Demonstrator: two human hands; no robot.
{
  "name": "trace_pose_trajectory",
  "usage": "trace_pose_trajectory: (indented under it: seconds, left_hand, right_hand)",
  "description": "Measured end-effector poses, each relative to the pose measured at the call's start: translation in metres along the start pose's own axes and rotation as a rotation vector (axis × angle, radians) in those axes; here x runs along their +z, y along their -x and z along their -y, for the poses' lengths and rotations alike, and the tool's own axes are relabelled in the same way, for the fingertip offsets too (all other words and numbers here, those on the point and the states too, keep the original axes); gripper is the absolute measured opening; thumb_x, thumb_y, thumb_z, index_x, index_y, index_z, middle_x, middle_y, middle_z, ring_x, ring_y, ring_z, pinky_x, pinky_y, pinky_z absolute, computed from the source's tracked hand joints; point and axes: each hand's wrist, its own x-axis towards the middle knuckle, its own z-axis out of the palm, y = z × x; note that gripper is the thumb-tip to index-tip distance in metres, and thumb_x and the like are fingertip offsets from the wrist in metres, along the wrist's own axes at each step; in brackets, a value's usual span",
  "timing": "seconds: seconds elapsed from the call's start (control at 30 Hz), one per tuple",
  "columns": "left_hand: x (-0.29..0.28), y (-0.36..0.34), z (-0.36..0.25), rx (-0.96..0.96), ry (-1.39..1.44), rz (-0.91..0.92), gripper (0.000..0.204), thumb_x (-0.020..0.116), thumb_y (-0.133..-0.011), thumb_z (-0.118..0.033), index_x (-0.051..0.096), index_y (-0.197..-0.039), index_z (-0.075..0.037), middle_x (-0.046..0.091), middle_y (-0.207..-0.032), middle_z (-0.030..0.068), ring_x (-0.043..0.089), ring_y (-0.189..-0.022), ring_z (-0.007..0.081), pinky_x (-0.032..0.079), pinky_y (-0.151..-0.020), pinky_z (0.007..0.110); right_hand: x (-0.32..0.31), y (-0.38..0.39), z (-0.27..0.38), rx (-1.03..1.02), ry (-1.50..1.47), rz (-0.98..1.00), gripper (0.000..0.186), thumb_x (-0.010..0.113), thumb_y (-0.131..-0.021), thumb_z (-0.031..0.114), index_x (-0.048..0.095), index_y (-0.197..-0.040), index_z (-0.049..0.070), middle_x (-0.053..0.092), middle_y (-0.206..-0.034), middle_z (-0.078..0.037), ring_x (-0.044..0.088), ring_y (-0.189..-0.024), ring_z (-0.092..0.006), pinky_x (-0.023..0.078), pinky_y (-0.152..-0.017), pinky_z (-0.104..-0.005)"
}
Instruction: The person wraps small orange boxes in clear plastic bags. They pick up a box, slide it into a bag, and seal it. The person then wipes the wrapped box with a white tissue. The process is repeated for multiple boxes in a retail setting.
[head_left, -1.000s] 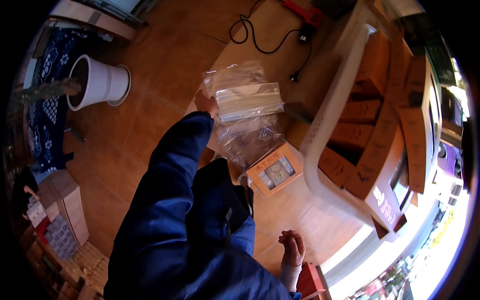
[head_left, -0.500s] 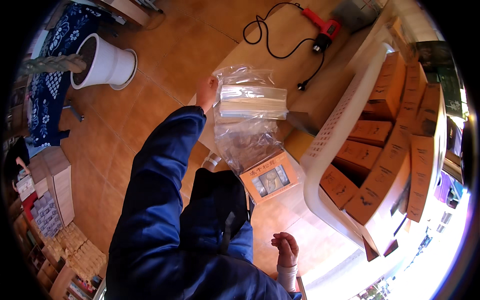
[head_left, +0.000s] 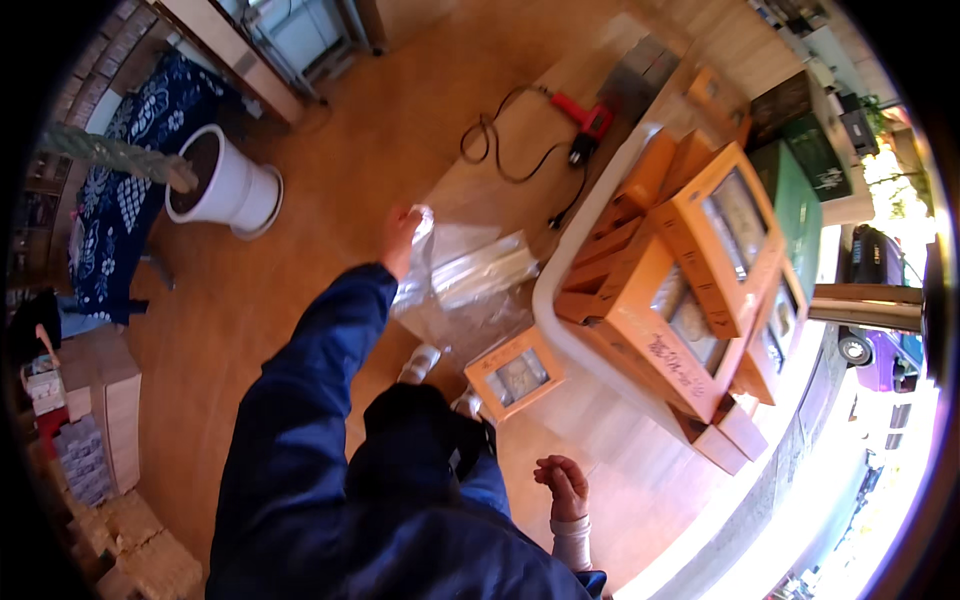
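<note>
My left hand (head_left: pixel 402 240) reaches out over the wooden table's left edge. Its fingers are closed on the upper left edge of a crumpled clear plastic bag (head_left: pixel 415 290). Beside it on the table lies a stack of clear plastic sleeves (head_left: pixel 485 270). Nearer to me, at the table's near end, is an orange box (head_left: pixel 514 374) with a clear window. Loose plastic reaches down to that box; whether it is inside the plastic I cannot tell. My right hand (head_left: pixel 565 487) hovers below the box, fingers loosely bent and slightly apart, nothing visible in them.
A white plastic basket (head_left: pixel 548 290) full of orange boxes (head_left: pixel 735 240) stands on the right. Beyond the bags, a red and black heat gun (head_left: pixel 590 125) lies with its black cord looped. A white plant pot (head_left: pixel 232 185) stands on the tiled floor at left.
The view has swung, showing the basket's boxes more from above. My left hand has drawn the bag's edge up and left, and the plastic is bunched more. My right hand keeps nearly its place.
</note>
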Motion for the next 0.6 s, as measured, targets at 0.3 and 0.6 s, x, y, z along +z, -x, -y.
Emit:
trace_pose_trajectory:
  seconds: [0.3,0.6]
  left_hand:
    - [0.008,0.152,-0.068,-0.101,0.496,0.247,0.023,0.051,-0.082,0.001,0.044,-0.102,-0.008,0.056,-0.091,0.0075,0.058,-0.083,0.0188,0.049,-0.077,0.034]
    - [-0.016,0.264,-0.042,-0.408,0.539,0.367,0.016,0.055,-0.087,-0.016,0.049,-0.098,-0.006,0.053,-0.085,0.0006,0.054,-0.082,0.0096,0.044,-0.071,0.022]
  right_hand:
    - [0.076,-0.085,0.039,-0.076,-0.053,0.429,0.032,0.047,-0.090,0.017,0.044,-0.118,0.000,0.056,-0.110,-0.015,0.058,-0.095,-0.0242,0.048,-0.082,-0.0358]
    - [0.147,-0.151,-0.010,-0.756,1.164,0.516,0.032,0.048,-0.085,0.018,0.055,-0.114,0.007,0.061,-0.097,-0.014,0.060,-0.086,-0.0231,0.049,-0.072,-0.0334]
